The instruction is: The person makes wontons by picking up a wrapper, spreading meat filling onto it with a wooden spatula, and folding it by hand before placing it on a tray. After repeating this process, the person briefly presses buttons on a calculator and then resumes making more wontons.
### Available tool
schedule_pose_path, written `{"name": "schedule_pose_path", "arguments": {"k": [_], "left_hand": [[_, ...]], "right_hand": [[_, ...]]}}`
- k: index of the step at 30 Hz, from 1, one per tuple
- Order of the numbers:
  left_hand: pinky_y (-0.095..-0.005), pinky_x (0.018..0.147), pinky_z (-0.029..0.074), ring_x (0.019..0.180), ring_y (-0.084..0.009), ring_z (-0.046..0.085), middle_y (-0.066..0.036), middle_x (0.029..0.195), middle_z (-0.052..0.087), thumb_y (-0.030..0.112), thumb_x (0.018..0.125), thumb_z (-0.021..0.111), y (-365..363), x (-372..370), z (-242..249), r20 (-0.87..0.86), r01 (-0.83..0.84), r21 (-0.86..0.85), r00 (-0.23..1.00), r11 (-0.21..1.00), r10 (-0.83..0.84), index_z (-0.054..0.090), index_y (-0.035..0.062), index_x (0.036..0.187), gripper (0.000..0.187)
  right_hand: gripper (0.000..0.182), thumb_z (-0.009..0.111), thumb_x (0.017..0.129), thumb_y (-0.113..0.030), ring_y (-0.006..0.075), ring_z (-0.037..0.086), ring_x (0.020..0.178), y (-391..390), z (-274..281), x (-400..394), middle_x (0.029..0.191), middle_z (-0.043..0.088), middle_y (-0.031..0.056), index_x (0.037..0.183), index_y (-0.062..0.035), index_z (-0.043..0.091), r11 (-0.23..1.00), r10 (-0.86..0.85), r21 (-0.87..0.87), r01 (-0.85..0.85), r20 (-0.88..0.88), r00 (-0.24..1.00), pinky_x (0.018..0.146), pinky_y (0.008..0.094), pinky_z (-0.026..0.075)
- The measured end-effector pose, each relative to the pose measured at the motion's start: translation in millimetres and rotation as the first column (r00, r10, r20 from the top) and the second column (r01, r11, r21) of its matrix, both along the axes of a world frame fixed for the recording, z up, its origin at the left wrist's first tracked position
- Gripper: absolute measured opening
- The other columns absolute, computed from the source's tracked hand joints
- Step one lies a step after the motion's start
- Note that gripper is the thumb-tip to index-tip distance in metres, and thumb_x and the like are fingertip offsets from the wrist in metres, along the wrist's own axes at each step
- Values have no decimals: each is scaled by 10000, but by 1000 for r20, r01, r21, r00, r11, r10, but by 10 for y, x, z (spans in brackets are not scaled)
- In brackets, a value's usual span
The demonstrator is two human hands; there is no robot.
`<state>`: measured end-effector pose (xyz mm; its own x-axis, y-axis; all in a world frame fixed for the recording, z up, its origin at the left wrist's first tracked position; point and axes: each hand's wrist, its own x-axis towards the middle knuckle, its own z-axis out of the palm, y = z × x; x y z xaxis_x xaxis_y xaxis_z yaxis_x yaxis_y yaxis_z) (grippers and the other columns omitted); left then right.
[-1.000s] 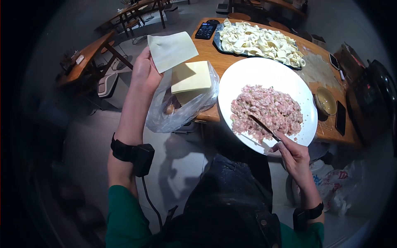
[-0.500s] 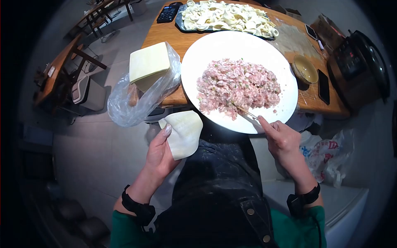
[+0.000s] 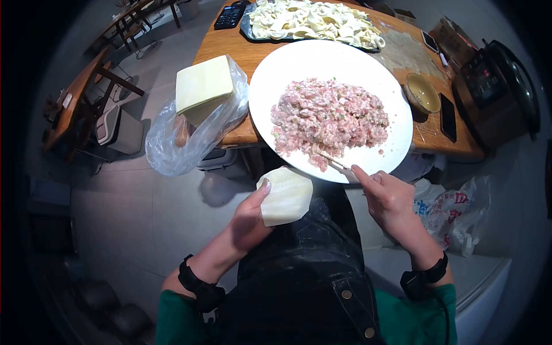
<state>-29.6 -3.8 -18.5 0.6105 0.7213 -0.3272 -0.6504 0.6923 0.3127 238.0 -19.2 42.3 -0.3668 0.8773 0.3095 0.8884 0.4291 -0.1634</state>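
My left hand holds a thin pale dough wrapper, thumb on top and the other fingers hidden beneath it. My right hand is closed around a thin stick-like utensil, index finger stretched along it. Its tip touches the near edge of the minced meat filling, which is pink with green flecks. The filling is heaped on a large white plate. To the plate's left, a stack of square wrappers sits in a clear plastic bag.
A dark tray of folded wontons lies at the back of the wooden table. A calculator is beside it. On the right are a small bowl, a black phone and a dark cooker.
My left hand has moved right with the wrapper, closer to the plate's near edge. My right hand has shifted slightly, with the utensil still at the filling's near edge.
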Motion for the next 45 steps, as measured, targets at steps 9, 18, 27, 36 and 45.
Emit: {"name": "schedule_pose_path", "arguments": {"k": [9,18,27,36,45], "left_hand": [[-413,1090,248,1287,-286,334,-180,1402,304,231,978,295,134,293,226,4,19,80,1000,997,-19,198,-4,1382,477],[-406,1071,278,1260,-269,374,-169,1376,348,247,982,280,132,308,245,-1,16,38,1000,999,-16,238,-10,1362,460],[-410,1059,306,1238,-278,402,-194,1360,358,256,981,290,-4,125,143,-44,8,81,999,997,-4,243,-26,1353,469],[-385,1000,373,1166,-253,477,-179,1294,435,285,981,289,-123,79,396,-63,-34,204,997,978,48,299,-43,1328,478],[-382,955,406,1090,-254,528,-188,1195,506,283,967,300,-103,65,413,-195,-13,357,977,934,88,336,-59,1283,467]], "right_hand": [[497,605,693,37,196,548,535,-101,-69,19,623,526,45,1151,-157,598,1000,4,24,-3,-59,998,457,322,412],[500,603,705,17,214,556,541,-141,-54,-99,636,524,57,1176,-149,577,992,5,-122,-30,-205,979,459,330,421],[565,589,652,103,217,586,613,-360,-152,-84,720,581,64,1175,-111,577,993,113,9,-115,-298,948,512,318,456],[356,643,730,39,175,490,464,-308,49,-331,544,479,70,1067,-76,646,956,110,-181,-230,-506,855,435,286,357],[379,618,677,85,171,527,492,-282,151,-210,571,523,59,1034,-40,651,977,169,-37,-212,-477,862,452,272,389]]}}
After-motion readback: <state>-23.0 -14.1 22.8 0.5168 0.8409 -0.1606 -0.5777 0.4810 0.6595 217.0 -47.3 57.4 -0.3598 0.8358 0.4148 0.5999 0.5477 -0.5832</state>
